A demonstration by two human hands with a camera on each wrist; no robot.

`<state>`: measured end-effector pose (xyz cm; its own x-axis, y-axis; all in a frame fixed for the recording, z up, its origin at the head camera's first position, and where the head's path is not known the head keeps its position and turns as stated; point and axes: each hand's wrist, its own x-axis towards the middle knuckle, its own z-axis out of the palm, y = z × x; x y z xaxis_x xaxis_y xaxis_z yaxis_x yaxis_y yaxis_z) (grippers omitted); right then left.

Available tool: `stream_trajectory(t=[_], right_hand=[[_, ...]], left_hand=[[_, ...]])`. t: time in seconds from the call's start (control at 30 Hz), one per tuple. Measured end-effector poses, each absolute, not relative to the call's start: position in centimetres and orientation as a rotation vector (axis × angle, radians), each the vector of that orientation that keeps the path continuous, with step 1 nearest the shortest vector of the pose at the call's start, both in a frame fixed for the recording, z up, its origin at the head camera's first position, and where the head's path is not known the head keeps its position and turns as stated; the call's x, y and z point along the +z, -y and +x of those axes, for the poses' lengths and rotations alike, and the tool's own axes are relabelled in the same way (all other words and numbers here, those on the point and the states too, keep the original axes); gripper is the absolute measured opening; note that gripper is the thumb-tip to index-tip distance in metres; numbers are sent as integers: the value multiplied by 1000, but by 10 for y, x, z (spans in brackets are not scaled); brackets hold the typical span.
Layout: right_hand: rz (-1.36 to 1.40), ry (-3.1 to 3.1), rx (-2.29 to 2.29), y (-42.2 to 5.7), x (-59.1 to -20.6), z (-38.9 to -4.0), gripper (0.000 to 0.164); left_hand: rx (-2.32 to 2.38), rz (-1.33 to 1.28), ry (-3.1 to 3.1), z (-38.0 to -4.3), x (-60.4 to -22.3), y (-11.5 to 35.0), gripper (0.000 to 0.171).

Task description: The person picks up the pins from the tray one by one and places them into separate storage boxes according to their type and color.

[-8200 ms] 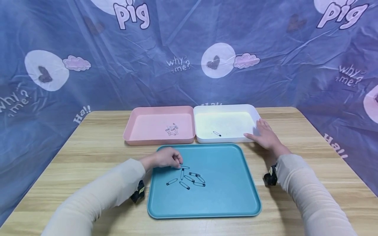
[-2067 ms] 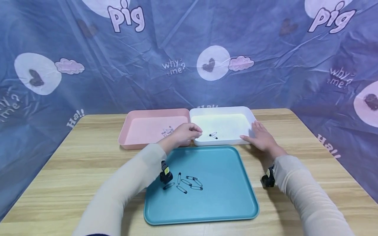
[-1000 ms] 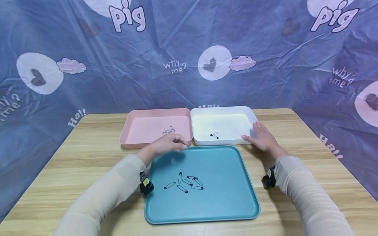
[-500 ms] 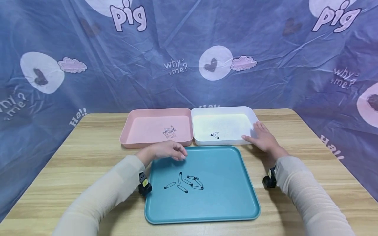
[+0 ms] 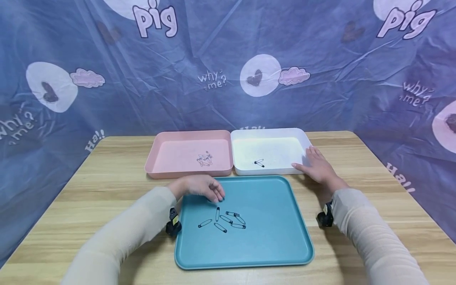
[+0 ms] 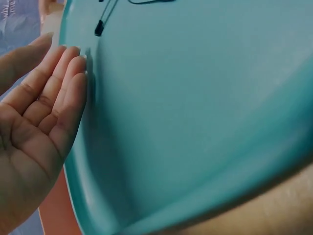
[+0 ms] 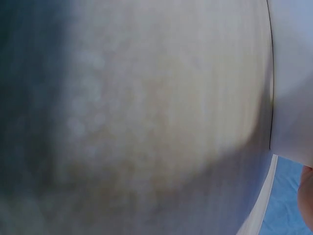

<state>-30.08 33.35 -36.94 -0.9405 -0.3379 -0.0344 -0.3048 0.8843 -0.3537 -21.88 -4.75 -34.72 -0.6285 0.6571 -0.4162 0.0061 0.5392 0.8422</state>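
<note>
My left hand (image 5: 204, 187) hovers over the far left part of the teal tray (image 5: 270, 237), palm down with nothing held. In the left wrist view its fingers are relaxed and the palm (image 6: 34, 142) is bare. Just beyond the fingertips lies a black-headed safety pin (image 5: 217, 214), one of several loosely grouped on the tray. My right hand (image 5: 318, 166) rests on the near right corner of the white tray (image 5: 303, 138), thumb on the front rim and fingers along the side. Two black-headed safety pins (image 5: 259, 162) lie crossed inside that white tray.
Left of the white tray, and right up against it, stands a pink tray (image 5: 171, 152) with a small heap of silvery pins (image 5: 204, 158). All three trays sit on a wooden table (image 5: 124, 182). A blue printed cloth (image 5: 171, 87) hangs behind.
A second pin has joined the one in the white tray, carried there by my left hand from the teal tray. That hand has since come back over the teal tray. My right hand stays put.
</note>
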Motion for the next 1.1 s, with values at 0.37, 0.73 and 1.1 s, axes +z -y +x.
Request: stream_trajectory(t=[0.37, 0.73, 1.1], right_hand=[[-483, -2950, -543, -333, -370, -301, 94], [-485, -2942, -548, -334, -370, -302, 94], [-482, -2936, -560, -335, -371, -303, 94]], left_hand=[[1029, 508, -2119, -215, -351, 47, 21], [951, 661, -2186, -212, -360, 46, 15], [886, 771, -2283, -208, -364, 44, 10]])
